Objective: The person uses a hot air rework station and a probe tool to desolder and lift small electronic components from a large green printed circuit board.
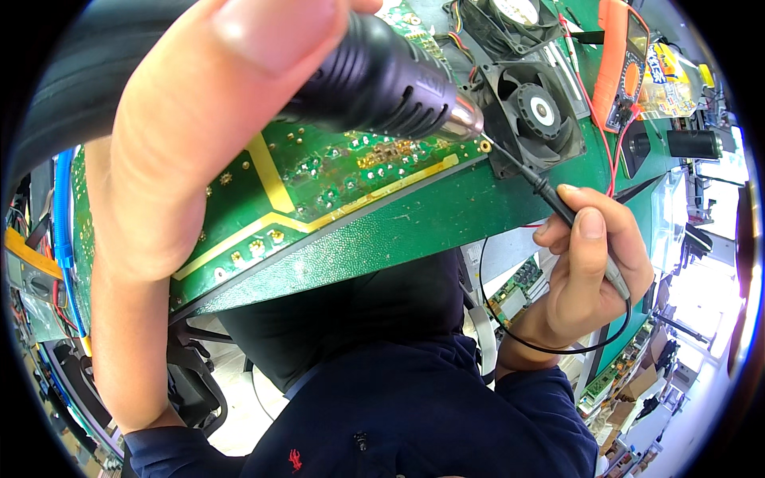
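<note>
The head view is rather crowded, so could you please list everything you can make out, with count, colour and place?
Heat gun: 1, black with metal nozzle, above the board
Board: 1, green, on the table
Probe: 1, black, tip near the board's right corner
Fans: at least 2, black, top right of centre
Meter: 1, orange, upper right
Bottle: 1, clear with yellow label, beside the meter
Table: 1, green, centre
Tube: 1, blue, left
Smaller items at the rim: too unclear to count
Shirt: 1, navy, bottom
Left grip: 1, bare, around the heat gun
Right grip: 1, bare, holding the probe
</note>
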### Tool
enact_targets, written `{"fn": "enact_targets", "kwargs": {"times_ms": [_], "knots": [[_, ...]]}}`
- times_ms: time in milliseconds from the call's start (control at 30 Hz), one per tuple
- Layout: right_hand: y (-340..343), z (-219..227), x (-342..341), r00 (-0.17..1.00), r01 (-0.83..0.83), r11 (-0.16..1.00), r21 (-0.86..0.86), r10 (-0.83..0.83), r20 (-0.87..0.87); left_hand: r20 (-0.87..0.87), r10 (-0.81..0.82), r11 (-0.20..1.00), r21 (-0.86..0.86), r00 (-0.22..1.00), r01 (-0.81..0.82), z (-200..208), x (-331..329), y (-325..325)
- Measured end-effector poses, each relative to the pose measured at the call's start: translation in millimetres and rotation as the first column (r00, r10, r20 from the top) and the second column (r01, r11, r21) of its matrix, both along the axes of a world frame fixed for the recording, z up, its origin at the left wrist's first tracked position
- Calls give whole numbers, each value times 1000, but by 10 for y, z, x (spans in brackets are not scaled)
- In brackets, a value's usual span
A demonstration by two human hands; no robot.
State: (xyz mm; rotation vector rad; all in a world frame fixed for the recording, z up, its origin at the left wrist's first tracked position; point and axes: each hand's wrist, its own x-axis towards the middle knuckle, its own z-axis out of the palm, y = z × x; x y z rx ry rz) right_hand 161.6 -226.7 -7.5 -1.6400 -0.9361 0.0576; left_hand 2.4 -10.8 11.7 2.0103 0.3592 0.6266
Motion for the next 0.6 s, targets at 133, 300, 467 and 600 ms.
{"fn": "enact_targets", "kwargs": {"times_ms": [133, 300, 467, 600], "knots": [[-21, 24, -1, 1000, 19, 1000, -7, -19, 12, 30, 23, 998, -58, 999, -21, -15, 44, -45], [-11, 1, 1, 1000, -9, 1000, 3, 9, 0, -60, 41, 999, -1, 997, -41, 9, 32, -92], [-49, 39, 13, 1000, -9, 1000, -28, 10, 11, 9, 54, 998, -20, 998, -54, -24, 53, -73], [-10, 0, 5, 1000, -6, 1000, -11, 6, 16, 25, 62, 997, -57, 998, -61, -38, 16, -58]]}}
